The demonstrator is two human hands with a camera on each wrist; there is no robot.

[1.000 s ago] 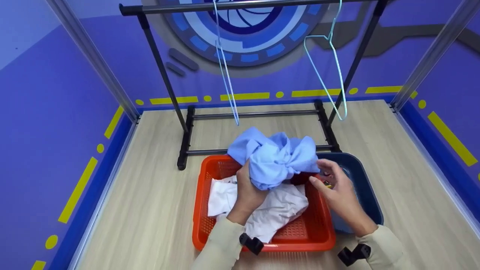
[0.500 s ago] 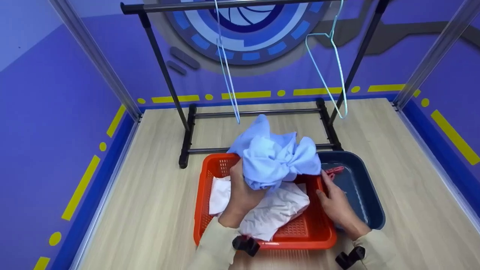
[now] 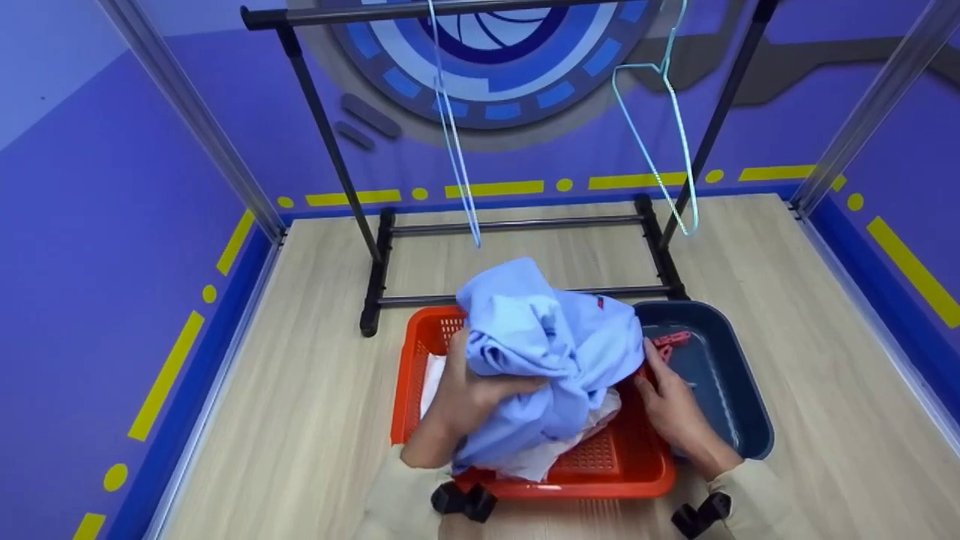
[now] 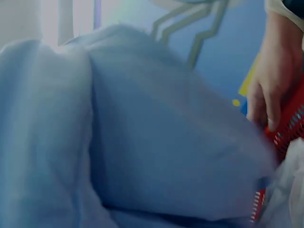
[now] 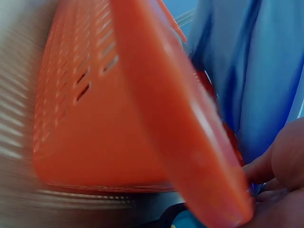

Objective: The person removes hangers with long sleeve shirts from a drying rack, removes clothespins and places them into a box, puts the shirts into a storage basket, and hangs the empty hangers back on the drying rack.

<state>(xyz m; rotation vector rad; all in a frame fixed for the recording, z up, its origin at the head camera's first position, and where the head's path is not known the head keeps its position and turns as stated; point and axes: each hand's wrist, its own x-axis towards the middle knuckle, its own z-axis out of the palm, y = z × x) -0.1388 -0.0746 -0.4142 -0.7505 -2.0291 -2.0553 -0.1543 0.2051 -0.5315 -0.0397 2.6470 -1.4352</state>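
Note:
A bunched light blue garment [image 3: 592,337] with a small dark mark hangs over the orange basket [image 3: 660,487]. My left hand [image 3: 457,397] grips it from the left, thumb across its folds; part of the fingers lies hidden under the fabric. Blue cloth [image 4: 166,142] fills most of the left wrist view. My right hand [image 3: 679,409] is at the basket's right rim beside the garment's edge, index finger and thumb a little apart. Whether it pinches the rim or the cloth I cannot tell. White cloth [image 3: 532,461] lies in the basket beneath the garment.
A dark blue basin [image 3: 739,375] with red clothespins [image 3: 673,339] stands right of the basket. Behind is a black clothes rack [image 3: 322,135]. From its bar hang a left wire hanger [image 3: 459,165] and a right wire hanger [image 3: 679,142]. Walls enclose the wooden floor [image 3: 300,375].
My left hand has moved left and turned, and the blue garment has shifted and now hangs lower over the white cloth. My right hand came down to the basket rim and then stayed there.

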